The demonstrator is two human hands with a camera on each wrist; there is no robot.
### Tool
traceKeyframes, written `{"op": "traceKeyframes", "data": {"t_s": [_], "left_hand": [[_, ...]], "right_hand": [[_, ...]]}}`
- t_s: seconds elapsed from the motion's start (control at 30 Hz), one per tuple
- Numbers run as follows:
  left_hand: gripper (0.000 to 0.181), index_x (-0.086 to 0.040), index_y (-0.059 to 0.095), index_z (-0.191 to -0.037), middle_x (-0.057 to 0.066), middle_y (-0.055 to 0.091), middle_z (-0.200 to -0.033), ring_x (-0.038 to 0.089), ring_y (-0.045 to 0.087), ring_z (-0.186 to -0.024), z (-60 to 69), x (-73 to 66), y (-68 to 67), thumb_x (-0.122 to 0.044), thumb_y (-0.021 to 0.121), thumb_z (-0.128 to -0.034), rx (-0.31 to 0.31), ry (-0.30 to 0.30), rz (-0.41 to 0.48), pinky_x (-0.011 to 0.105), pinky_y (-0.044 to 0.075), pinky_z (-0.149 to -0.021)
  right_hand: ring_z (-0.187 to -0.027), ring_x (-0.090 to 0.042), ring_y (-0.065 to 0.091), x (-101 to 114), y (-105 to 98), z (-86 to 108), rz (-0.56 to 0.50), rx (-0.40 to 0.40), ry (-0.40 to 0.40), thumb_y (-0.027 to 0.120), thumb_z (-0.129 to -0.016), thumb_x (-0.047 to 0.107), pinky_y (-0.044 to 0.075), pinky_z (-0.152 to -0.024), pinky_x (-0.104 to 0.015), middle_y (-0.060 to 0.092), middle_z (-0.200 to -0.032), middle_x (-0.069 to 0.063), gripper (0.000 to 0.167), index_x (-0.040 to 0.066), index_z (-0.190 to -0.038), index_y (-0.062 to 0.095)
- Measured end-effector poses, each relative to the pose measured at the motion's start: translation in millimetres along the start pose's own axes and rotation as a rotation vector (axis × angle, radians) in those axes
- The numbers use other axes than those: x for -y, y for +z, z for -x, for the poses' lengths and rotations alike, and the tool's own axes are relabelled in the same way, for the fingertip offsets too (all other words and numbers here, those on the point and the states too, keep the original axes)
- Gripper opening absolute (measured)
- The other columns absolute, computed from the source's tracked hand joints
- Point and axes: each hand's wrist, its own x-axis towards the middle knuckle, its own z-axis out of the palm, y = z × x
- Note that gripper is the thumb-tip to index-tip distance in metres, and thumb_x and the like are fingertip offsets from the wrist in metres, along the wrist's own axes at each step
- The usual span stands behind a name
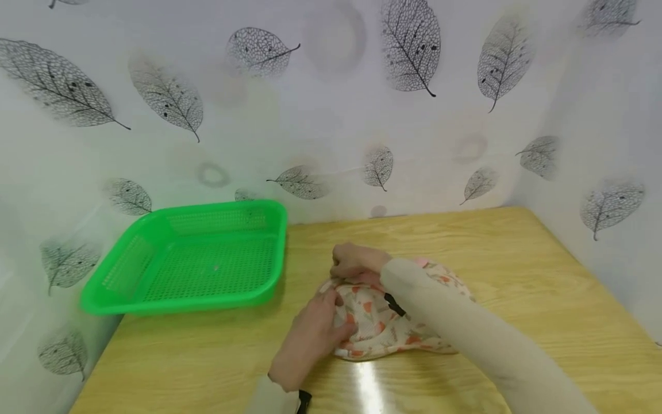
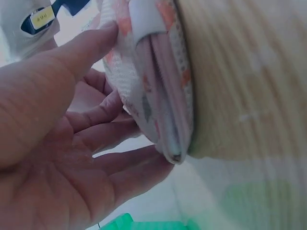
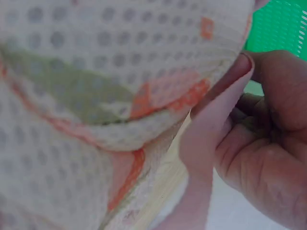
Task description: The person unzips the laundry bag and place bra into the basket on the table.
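Note:
A cream mesh laundry bag (image 1: 369, 322) with orange and green print lies on the table, bunched and partly behind the right forearm. My left hand (image 1: 315, 330) holds its left edge, thumb on the mesh and fingers against the other side. In the left wrist view a zipper (image 2: 165, 96) with pink tape runs along that edge, its upper end under a white elastic cover (image 2: 146, 18). At the bag's far left corner, my right hand (image 1: 357, 261) pinches a pink edging strip (image 3: 204, 139) with curled fingers. The right fingertips are partly hidden.
A green plastic basket (image 1: 281, 241) with perforated walls stands left of the bag. The wooden table (image 1: 517, 276) meets a leaf-patterned wall covering (image 1: 331, 115) at the back and right. Black straps (image 1: 395, 305) show at the wrists.

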Motion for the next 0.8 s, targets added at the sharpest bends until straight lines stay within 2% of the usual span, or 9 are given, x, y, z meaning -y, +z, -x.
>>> {"op": "traceKeyframes", "data": {"t_s": [0.13, 0.23, 0.47, 0.63, 0.73, 0.8], "left_hand": [[0.042, -0.007, 0.056, -0.111, 0.003, 0.058, -0.093, 0.014, 0.049, -0.071, -0.7, -0.3, -3.3, -0.031, 0.08, -0.0869, 0.049, -0.023, 0.016, 0.029, 0.042, -0.059], [0.042, -0.009, 0.056, -0.111, 0.001, 0.054, -0.088, 0.015, 0.048, -0.07, -0.7, -0.2, -2.4, -0.032, 0.08, -0.0868, 0.079, -0.05, 0.03, 0.029, 0.041, -0.06], [0.044, -0.008, 0.056, -0.112, 0.001, 0.056, -0.091, 0.015, 0.048, -0.073, -3.1, 3.3, -5.5, -0.032, 0.082, -0.0858, 0.054, -0.024, 0.022, 0.029, 0.04, -0.061], [0.048, -0.009, 0.054, -0.119, 0.003, 0.058, -0.095, 0.016, 0.051, -0.077, -3.9, 2.8, -5.2, -0.034, 0.081, -0.0872, 0.072, -0.033, 0.03, 0.032, 0.043, -0.063], [0.063, -0.005, 0.051, -0.135, 0.013, 0.065, -0.113, 0.025, 0.064, -0.091, -2.7, 2.5, -4.2, -0.035, 0.08, -0.0882, 0.059, -0.01, 0.004, 0.04, 0.054, -0.071], [0.075, -0.001, 0.044, -0.146, 0.021, 0.064, -0.13, 0.035, 0.067, -0.107, -2.1, 2.3, -4.3, -0.035, 0.079, -0.0888, 0.047, 0.014, -0.015, 0.049, 0.057, -0.082]], "right_hand": [[-0.053, -0.009, 0.041, -0.2, 4.7, 8.0, -0.036, -0.038, 0.007, 0.062, -0.097, 0.015, 0.037, -0.052, -0.023, 0.048, -0.056, 0.005, 0.036, 0.015, -0.061, 0.056], [-0.053, -0.009, 0.042, -0.4, 8.8, 12.8, -0.068, -0.041, 0.024, 0.063, -0.097, 0.015, 0.038, -0.052, -0.024, 0.049, -0.056, 0.006, 0.036, 0.015, -0.061, 0.057], [-0.049, -0.01, 0.029, -3.2, 9.8, 10.2, -0.141, -0.071, 0.029, 0.06, -0.091, 0.009, 0.031, -0.049, -0.025, 0.034, -0.051, 0.007, 0.043, 0.02, -0.055, 0.041], [-0.049, -0.01, 0.038, -4.8, 10.6, 9.1, -0.179, -0.079, 0.078, 0.062, -0.094, 0.014, 0.035, -0.048, -0.025, 0.045, -0.053, 0.006, 0.038, 0.018, -0.057, 0.051], [-0.049, -0.009, 0.037, -5.7, 10.9, 8.8, -0.197, -0.088, 0.082, 0.063, -0.094, 0.015, 0.034, -0.047, -0.025, 0.045, -0.054, 0.006, 0.039, 0.018, -0.057, 0.051], [-0.047, -0.009, 0.035, -5.9, 9.6, 9.0, -0.209, -0.097, 0.088, 0.063, -0.094, 0.016, 0.033, -0.046, -0.025, 0.041, -0.052, 0.007, 0.041, 0.018, -0.056, 0.048]]}}
